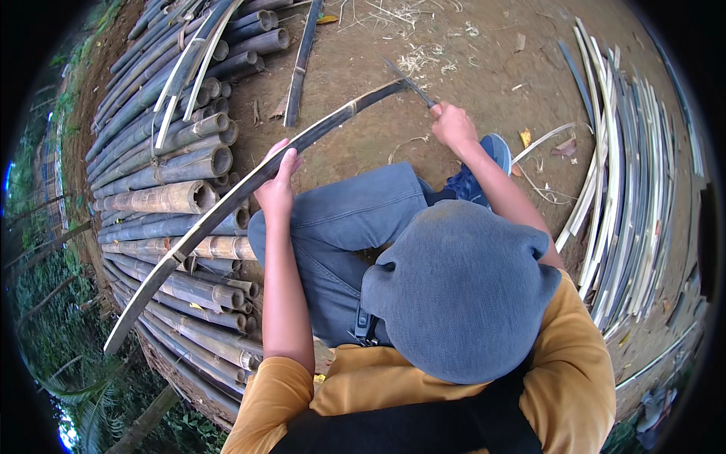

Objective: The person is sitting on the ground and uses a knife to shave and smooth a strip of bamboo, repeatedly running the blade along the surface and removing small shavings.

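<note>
A long split bamboo strip (227, 203), dark on its outer skin with pale cut edges, slants from the lower left up to the top middle. My left hand (278, 181) is closed around it partway along, above my bent knee. In my right hand (454, 125) is the handle of a knife (412, 82). Its thin dark blade lies across the far tip of the strip and appears to touch it; whether it cuts into the bamboo I cannot tell.
Stacked bamboo poles (181, 197) fill the left side, with split strips (189, 64) on top. Another dark strip (302, 68) lies on the dirt ahead. Pale shavings (420, 60) are scattered beyond the knife. A bundle of thin slats (620, 189) lies at the right, past my blue shoe (495, 151).
</note>
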A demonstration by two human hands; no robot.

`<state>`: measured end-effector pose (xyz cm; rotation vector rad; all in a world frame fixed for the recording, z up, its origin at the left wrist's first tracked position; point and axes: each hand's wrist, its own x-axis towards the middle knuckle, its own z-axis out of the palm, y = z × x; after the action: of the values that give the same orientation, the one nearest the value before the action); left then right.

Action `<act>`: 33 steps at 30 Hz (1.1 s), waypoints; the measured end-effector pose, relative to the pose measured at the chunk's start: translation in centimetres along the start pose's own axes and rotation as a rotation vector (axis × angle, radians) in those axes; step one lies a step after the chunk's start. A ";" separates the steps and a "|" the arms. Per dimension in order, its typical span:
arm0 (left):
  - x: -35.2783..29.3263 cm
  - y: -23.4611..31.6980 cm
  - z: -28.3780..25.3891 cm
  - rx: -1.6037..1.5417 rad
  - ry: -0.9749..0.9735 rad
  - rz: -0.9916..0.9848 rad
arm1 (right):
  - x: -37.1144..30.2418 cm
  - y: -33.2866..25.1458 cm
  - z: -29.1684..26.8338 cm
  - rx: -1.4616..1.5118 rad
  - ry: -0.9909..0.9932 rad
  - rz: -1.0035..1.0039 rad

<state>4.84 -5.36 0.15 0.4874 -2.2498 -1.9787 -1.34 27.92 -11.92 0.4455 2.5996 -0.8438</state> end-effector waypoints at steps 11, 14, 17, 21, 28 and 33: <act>0.8 -0.2 0.3 -0.014 0.101 0.016 | 1.9 0.7 1.3 0.014 -0.005 0.053; 0.9 -0.6 0.1 -0.018 0.120 0.009 | -0.4 -1.2 1.0 0.029 -0.029 -0.017; 1.0 0.0 0.3 0.006 0.121 -0.007 | -1.5 -1.5 1.7 -0.025 -0.127 -0.086; 1.0 -0.2 -0.1 -0.006 0.110 -0.015 | 1.3 1.4 3.0 0.011 -0.024 0.009; 0.9 -0.8 -0.6 -0.008 0.102 -0.025 | -0.3 -0.2 1.8 0.031 -0.020 0.003; 1.0 -1.3 -0.8 -0.055 0.100 -0.051 | -0.2 -0.4 2.5 0.027 -0.084 0.006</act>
<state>4.37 -6.58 -1.13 0.6280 -2.1382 -1.9872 -0.70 25.99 -13.52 0.4164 2.5118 -0.8774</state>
